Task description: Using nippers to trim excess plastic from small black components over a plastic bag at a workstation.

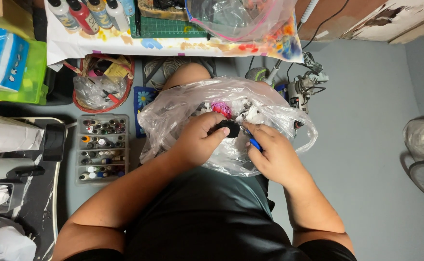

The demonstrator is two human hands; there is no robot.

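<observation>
Left hand [200,140] grasping black piece [229,127] | right hand [275,154] clenched round blue-handled tool [254,143] | both over clear plastic bag [173,116] on lap | paint-bottle tray [102,147] left

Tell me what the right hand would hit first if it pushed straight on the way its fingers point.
Likely the small black object pinched by the left hand: the right hand points up-left at it, nearly touching. Depth is hard to judge.
</observation>
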